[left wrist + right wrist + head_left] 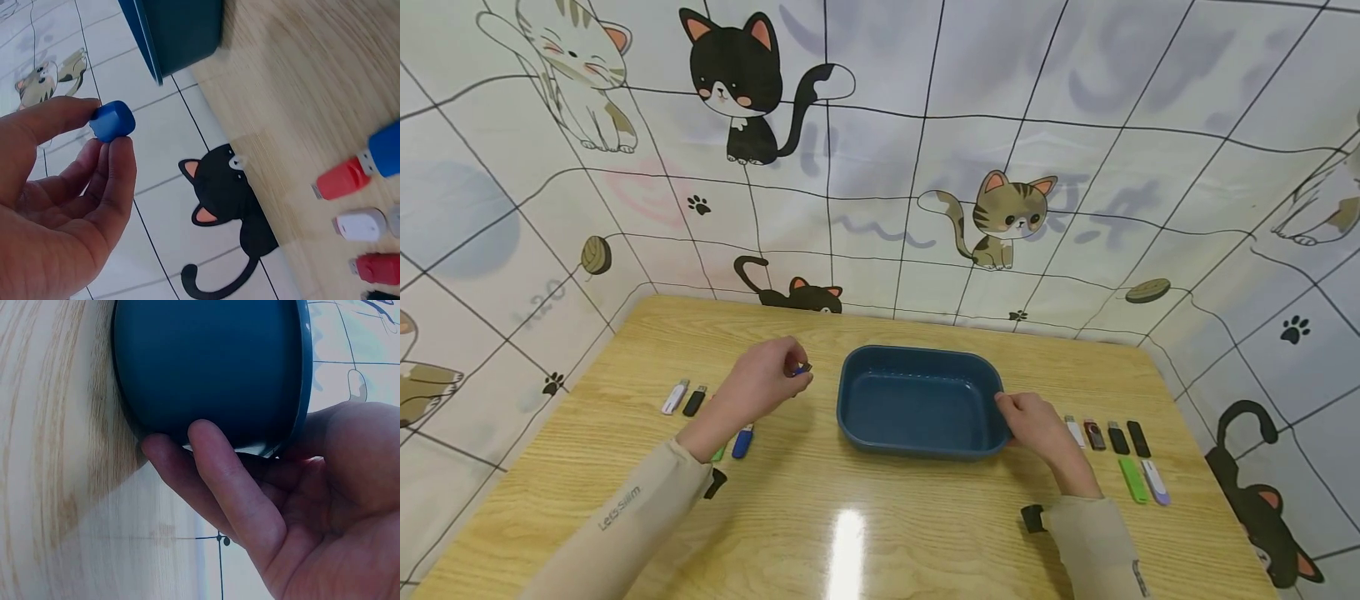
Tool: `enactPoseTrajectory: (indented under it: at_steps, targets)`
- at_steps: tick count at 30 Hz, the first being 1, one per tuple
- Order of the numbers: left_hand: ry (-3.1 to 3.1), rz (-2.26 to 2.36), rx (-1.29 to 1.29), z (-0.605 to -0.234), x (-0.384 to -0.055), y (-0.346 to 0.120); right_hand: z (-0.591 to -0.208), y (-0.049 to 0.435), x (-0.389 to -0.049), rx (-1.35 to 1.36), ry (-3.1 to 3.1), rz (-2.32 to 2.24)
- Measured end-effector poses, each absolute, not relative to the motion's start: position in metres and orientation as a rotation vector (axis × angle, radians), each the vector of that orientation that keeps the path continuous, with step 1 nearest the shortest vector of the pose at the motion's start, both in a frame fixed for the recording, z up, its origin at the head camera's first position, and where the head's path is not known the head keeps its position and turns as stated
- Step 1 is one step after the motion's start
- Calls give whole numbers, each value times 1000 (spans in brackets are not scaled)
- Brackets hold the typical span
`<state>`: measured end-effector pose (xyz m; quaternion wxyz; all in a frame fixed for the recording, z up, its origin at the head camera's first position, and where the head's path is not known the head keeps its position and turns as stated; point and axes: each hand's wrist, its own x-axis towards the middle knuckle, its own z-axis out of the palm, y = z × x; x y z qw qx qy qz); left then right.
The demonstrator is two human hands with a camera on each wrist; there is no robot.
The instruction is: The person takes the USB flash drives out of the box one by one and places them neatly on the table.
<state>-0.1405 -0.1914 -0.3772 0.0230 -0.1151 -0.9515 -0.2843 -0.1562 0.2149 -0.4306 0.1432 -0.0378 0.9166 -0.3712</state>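
My left hand (758, 385) is raised left of the dark blue tray (917, 452) and pinches a small blue USB stick (114, 121) between thumb and fingertips. Only one rounded blue end of it shows clearly in the left wrist view; fingers cover much of the rest. At the tray's right end, my right hand (1036, 427) grips the rim, thumb at the top edge and fingers against the outer wall (206, 369). The tray stands on the table with a bare inside floor.
Left on the wooden table (880, 533) lie several USB sticks: white (675, 397), black (695, 401), blue (742, 442), red (342, 179), some hidden behind the left forearm. On the right lie several more, including a green one (1132, 480). A cat-print cloth (880, 150) hangs behind.
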Motion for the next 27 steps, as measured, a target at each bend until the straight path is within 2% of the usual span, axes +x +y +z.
enactPoseTrajectory:
  at_steps: [17, 27]
  targets:
    - [-3024, -865, -182, -396, -114, -252, -436, 215, -157, -112, 2634, -1092]
    - [-3113, -929, -106, -416, -98, -290, -427, 217, -159, -111, 2611, -1056]
